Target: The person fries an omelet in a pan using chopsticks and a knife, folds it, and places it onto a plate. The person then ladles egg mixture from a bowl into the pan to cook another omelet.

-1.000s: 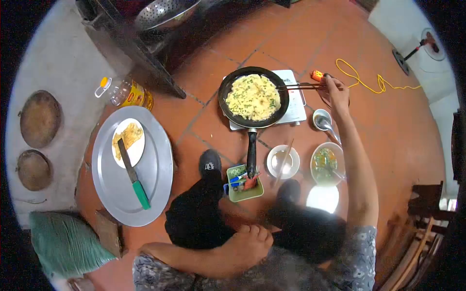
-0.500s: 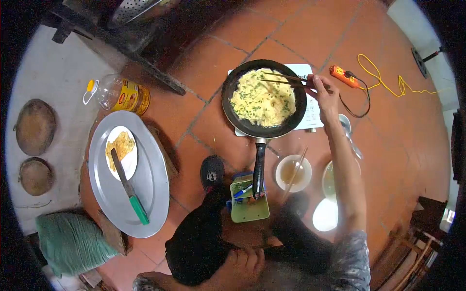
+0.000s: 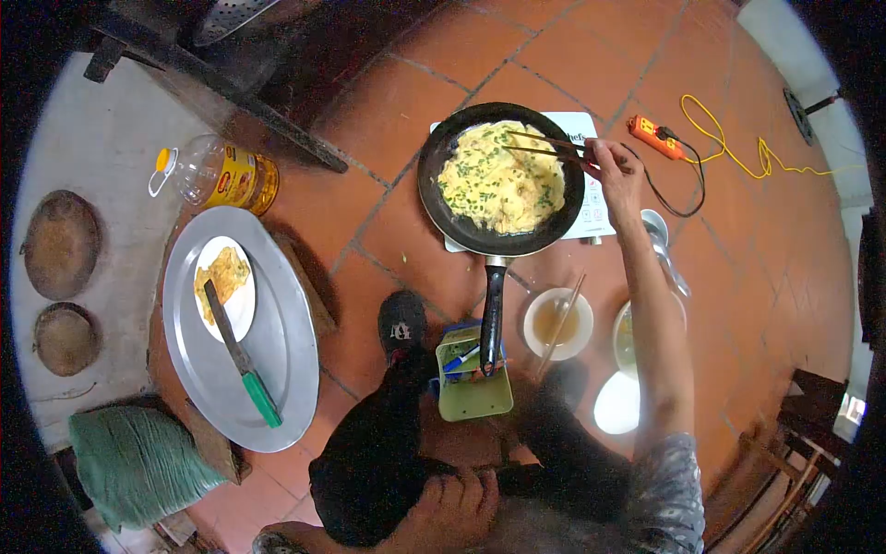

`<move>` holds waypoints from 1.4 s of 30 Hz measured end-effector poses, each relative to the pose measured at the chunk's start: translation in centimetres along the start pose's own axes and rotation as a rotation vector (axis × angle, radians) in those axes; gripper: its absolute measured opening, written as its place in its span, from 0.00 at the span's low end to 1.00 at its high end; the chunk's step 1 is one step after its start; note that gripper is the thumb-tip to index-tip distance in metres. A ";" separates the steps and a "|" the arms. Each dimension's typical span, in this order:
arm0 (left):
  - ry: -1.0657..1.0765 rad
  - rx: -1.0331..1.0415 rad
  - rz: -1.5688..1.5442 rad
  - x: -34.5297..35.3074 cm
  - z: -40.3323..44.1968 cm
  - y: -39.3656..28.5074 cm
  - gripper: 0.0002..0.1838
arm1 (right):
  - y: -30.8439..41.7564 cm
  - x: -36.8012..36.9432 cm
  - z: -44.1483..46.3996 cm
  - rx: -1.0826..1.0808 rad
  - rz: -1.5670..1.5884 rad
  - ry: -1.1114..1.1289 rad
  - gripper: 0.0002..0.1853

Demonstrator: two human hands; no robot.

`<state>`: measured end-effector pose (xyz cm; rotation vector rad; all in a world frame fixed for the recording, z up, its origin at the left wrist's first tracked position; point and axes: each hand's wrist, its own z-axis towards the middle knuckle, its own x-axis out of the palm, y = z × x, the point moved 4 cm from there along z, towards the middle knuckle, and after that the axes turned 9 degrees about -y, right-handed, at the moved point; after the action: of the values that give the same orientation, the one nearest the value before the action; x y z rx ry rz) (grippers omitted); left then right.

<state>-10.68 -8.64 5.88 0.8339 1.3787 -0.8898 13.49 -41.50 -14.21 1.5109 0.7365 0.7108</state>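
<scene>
My right hand [image 3: 616,175] is closed on a pair of dark chopsticks [image 3: 563,153], whose tips rest over the upper part of a yellow egg omelette [image 3: 498,185] flecked with green. The omelette lies in a black frying pan [image 3: 432,198] on a white cooktop [image 3: 591,217], the pan's handle pointing toward me. At the bottom, near my knee, is my left hand [image 3: 452,508], its fingers lightly curled; whether anything is under them is hidden. Below the pan handle sits a green plastic basket [image 3: 475,402] with a blue-capped item in it.
On the left, a metal tray [image 3: 286,369] bears a white plate [image 3: 242,309] with omelette pieces and a green-handled knife [image 3: 260,397]. An oil bottle [image 3: 231,175] lies behind it. Bowls [image 3: 577,343] stand right of the basket. An orange power strip [image 3: 653,137] is at the right.
My right hand and the chopsticks have moved from the pan's right edge to over the omelette. The view has shifted. My left hand stays low by my knee.
</scene>
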 end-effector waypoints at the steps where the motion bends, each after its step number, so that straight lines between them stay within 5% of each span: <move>1: 0.040 0.162 0.229 0.3 -0.2 -0.4 0.12 | 0.1 -0.2 -0.1 0.009 0.011 -0.031 0.15; 2: 0.080 0.325 0.457 0.6 -0.4 -0.6 0.12 | 0.2 -0.4 -0.2 0.018 0.022 -0.061 0.15; 6: 0.054 0.323 0.423 0.0 -0.1 -0.5 0.12 | 0.7 -1.3 -1.2 0.023 0.045 -0.112 0.14; 8: 0.013 -0.055 -0.068 -0.4 0.1 0.3 0.13 | 0.5 -2.1 -1.7 0.034 0.023 -0.164 0.14; 20: -0.006 0.082 0.035 0.3 -0.7 0.0 0.15 | 6.1 -2.8 -5.6 -0.041 -0.313 -0.108 0.15; 24: 0.020 -0.017 -0.120 -0.3 -0.1 0.2 0.15 | 8.5 -2.3 -7.3 -0.030 -0.295 0.028 0.15; 31: 0.035 -0.016 -0.076 -0.3 -0.3 -0.1 0.15 | 6.6 -1.5 -9.9 -0.032 -0.421 0.226 0.15; 42: -0.014 0.041 0.049 0.0 -0.5 0.0 0.15 | 3.9 -0.2 -10.1 0.029 -0.330 0.124 0.14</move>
<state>-10.92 -8.20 5.88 0.8877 1.3264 -0.8865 5.52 -35.76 -9.73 1.3364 1.0650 0.5474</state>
